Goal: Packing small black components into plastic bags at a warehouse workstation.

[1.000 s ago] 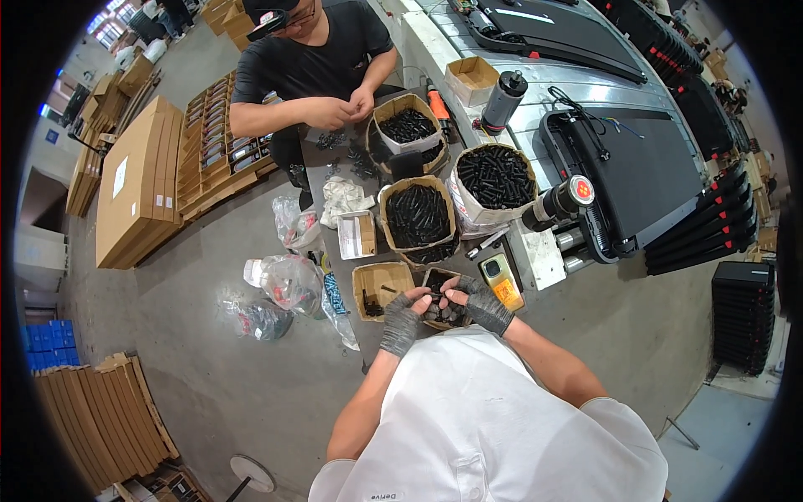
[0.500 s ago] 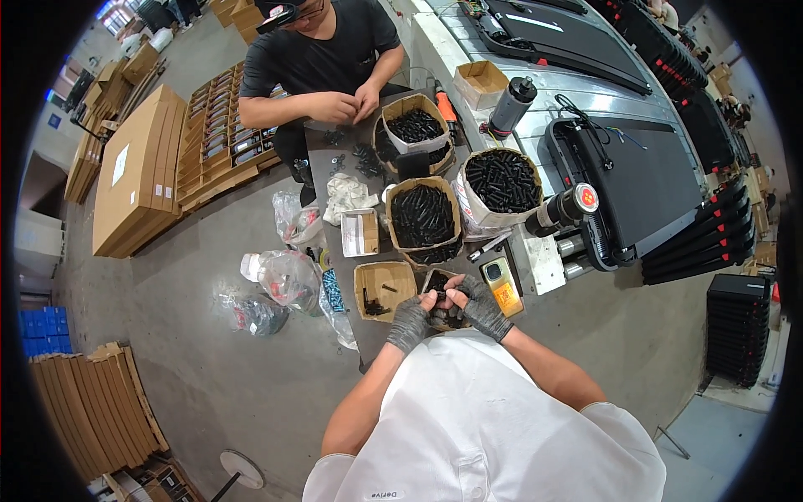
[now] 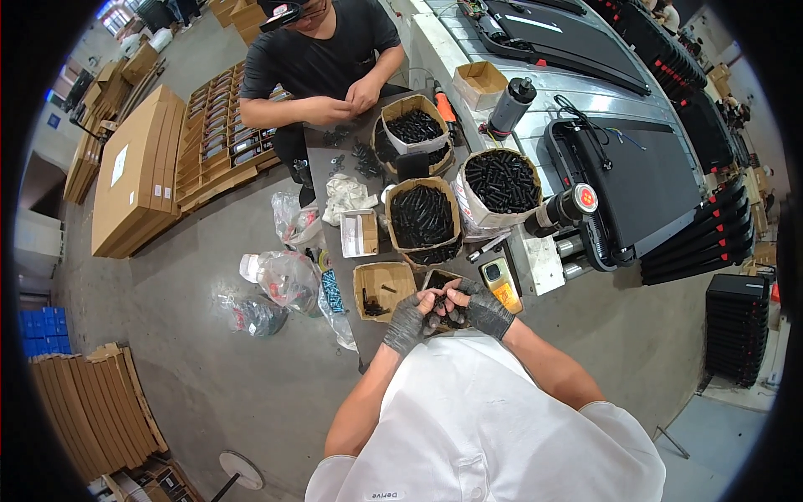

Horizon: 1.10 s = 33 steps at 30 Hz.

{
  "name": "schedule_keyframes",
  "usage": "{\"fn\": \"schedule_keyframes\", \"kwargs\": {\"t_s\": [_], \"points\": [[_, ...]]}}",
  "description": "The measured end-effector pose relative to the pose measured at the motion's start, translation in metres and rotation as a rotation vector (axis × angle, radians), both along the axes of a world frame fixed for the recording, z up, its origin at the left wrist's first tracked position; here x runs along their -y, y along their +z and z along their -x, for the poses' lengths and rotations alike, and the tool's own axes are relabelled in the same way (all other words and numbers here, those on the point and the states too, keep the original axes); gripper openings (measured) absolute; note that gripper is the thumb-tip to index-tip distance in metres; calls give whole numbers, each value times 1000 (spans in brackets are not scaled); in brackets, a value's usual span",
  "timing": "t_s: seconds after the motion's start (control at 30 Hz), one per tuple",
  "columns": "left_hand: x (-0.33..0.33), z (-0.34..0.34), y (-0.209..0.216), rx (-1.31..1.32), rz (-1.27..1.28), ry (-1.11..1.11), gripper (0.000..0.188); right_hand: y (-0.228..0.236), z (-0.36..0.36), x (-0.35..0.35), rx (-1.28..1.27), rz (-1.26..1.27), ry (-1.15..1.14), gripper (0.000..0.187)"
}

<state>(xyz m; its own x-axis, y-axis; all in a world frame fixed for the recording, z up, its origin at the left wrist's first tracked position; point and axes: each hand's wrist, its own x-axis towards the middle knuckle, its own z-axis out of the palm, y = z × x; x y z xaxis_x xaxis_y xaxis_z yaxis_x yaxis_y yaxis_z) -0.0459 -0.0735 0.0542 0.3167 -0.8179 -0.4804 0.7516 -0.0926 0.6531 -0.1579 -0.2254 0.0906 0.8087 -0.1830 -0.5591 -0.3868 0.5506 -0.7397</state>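
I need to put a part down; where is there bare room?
A small table patch borders the shallow carton, left hand and plastic bag; bare floor lies right of the right forearm. Crowded: the table's middle, packed with cartons of black parts.

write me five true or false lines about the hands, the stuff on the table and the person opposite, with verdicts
1. The left hand and right hand wear grey gloves. True.
2. The two hands are wide apart. False: they come together over a small box.
3. A yellow phone lies to the right of that box. True.
4. The white cloth is inside the white carton. False: it lies beyond the carton.
5. The co-worker opposite wears black. True.
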Motion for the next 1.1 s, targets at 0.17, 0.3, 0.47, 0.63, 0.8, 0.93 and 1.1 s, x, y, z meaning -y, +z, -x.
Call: {"fn": "schedule_keyframes", "kwargs": {"t_s": [0.17,0.3,0.47,0.63,0.8,0.93,1.1], "points": [[-1,-3,6,92,3,-20,34,5,-2,-1,6,-56,-16,27],[-2,-1,-5,112,-11,-29,33,8,-4,1,-4,37,82,30],[1,5,-12,185,-11,5,29,1,-5,4,-104,36,164,30],[0,1,0,55,-105,41,32,6,-6,-1,-136,6,63,26],[1,4,-32,-221,-87,179,30,0,-4,-6,-53,395,16,21],[-1,2,-39,-334,-87,163,29,-7,-3,-9,11,547,-26,20],[-1,1,-37,-291,-14,175,31,-1,-6,-11,30,615,37,18]]}}
